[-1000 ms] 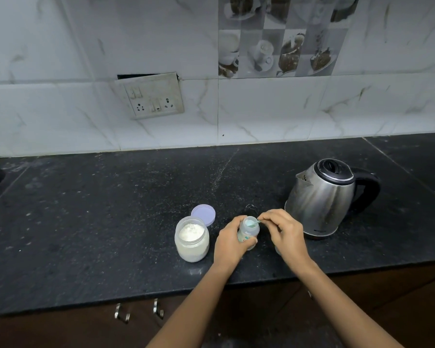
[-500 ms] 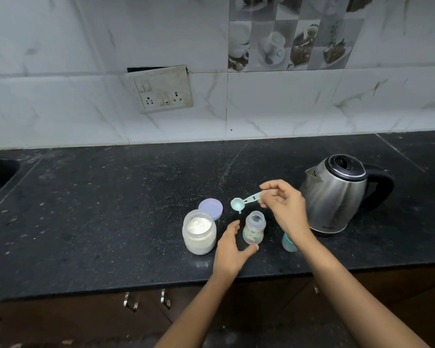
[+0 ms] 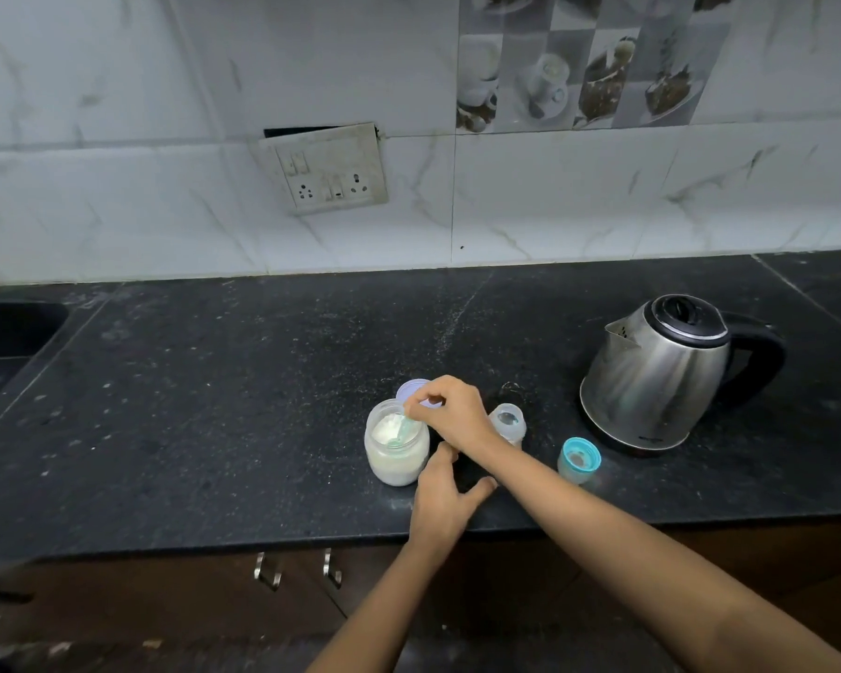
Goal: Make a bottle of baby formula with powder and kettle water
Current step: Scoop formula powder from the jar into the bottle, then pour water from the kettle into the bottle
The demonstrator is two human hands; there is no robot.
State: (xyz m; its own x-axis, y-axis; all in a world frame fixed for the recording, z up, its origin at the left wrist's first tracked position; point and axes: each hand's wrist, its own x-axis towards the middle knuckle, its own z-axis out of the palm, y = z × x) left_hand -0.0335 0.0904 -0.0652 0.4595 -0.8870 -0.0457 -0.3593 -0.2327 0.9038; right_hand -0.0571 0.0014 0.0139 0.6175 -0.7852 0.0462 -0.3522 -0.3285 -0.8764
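**Asker:** Grip first, please: what is each hand doing?

**Describer:** Right hand (image 3: 450, 415) pinches the handle of a small green scoop (image 3: 401, 432), its bowl dipped into the white powder inside an open jar (image 3: 396, 449). Left hand (image 3: 445, 502) rests on the counter (image 3: 214, 405) just in front of the jar, fingers spread and holding nothing, with the right forearm crossing above it.

**Asker:** Where is the baby bottle?

**Describer:** Upright and uncapped, the bottle (image 3: 507, 424) stands just right of the jar, partly hidden behind the right wrist. Its teal cap (image 3: 578, 460) sits on the counter a little further right. A pale purple jar lid (image 3: 413, 390) lies behind the jar, mostly hidden by the hand.

**Asker:** And the water?

**Describer:** A steel kettle (image 3: 661, 376) with a black handle stands well to the right, lid closed, untouched by either hand.

**Asker:** How far along does this seem?

**Describer:** My judgement: the powder stage is under way. Jar and bottle are both open and a scoop is being loaded. I cannot tell how much powder or water the bottle holds. Left to do, it seems: tipping this scoop into the bottle, pouring from the kettle, capping and mixing.
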